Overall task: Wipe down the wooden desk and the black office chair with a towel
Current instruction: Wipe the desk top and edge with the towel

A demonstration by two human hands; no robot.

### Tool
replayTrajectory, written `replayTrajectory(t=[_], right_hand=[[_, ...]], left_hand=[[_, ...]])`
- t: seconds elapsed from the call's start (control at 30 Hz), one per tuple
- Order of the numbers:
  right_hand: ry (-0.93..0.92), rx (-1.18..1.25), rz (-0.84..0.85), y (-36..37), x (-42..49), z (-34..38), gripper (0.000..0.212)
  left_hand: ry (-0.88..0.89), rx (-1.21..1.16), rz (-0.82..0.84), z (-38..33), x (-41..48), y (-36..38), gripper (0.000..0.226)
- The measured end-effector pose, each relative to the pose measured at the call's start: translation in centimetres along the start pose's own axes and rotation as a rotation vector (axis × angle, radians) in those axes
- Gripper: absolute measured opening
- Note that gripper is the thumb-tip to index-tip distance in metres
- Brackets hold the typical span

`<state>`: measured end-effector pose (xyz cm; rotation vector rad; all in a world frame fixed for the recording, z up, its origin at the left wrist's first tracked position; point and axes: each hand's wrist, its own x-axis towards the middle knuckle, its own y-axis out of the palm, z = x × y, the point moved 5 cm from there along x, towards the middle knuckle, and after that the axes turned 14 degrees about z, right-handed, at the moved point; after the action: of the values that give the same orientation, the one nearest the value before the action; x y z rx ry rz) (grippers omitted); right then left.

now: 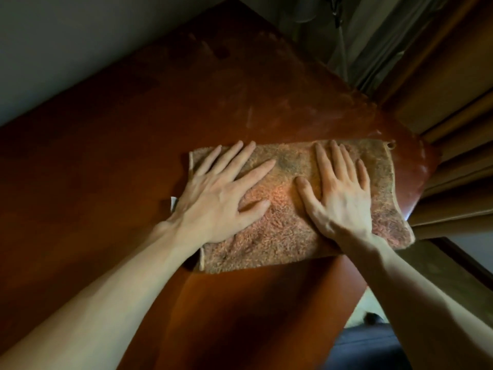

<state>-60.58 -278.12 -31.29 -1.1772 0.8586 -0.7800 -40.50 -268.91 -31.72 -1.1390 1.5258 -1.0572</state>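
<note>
A brownish, stained towel point(282, 225) lies spread flat on the reddish-brown wooden desk point(133, 145), near the desk's right corner. My left hand point(224, 193) presses flat on the towel's left half with fingers straight and spread. My right hand point(338, 193) presses flat on its right half, fingers straight. The towel's lower right corner reaches the desk's edge. A dark rounded shape point(365, 345) at the bottom right may be the black office chair; I cannot tell.
A pale wall point(66, 49) runs along the desk's far left side. Brown curtains point(458, 124) hang close beyond the right corner. A grey cord point(340, 30) hangs at the top. Dusty smears mark the desk point(266, 108) above the towel.
</note>
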Motion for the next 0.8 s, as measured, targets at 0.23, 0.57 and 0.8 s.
replayTrajectory(t=[0.23, 0.57, 0.8], right_hand=[[-0.127, -0.051, 0.013, -0.2, 4.9, 5.0, 0.082], [-0.233, -0.039, 0.005, 0.2, 12.7, 13.1, 0.081], [-0.242, -0.032, 0.013, -0.1, 14.3, 14.0, 0.08]], left_hand=[[-0.148, -0.025, -0.043, 4.7, -1.3, -0.7, 0.072], [-0.247, -0.054, -0.039, 14.6, -1.7, -3.0, 0.071], [-0.297, 0.01, 0.1, 14.9, -1.2, -4.4, 0.073]])
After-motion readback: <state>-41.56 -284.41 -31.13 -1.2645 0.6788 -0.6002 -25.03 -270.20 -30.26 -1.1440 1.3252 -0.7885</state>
